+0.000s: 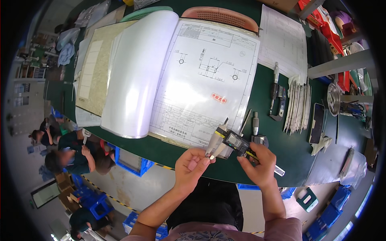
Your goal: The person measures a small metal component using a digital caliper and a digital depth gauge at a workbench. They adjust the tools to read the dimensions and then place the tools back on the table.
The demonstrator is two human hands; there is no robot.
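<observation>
My right hand (260,164) is closed around the body of a digital caliper (236,141), thumb and fingers on its slide. Its jaws point toward my left hand (188,168), whose thumb and fingertips pinch a small part (208,155) at the jaw tips. The part is mostly hidden by the fingers, so its kind does not show. Beyond both hands lies an open binder (201,102) of sleeved technical drawings. Just past the caliper, a micrometer (255,122) rests partly behind it.
Farther right lie a second micrometer (276,94), a row of thin pale sticks (296,107), a phone (317,122) and a round metal dish (333,99). Two baskets, green (146,12) and pinkish (220,14), sit behind the binder. Seated co-workers (74,154) are at left.
</observation>
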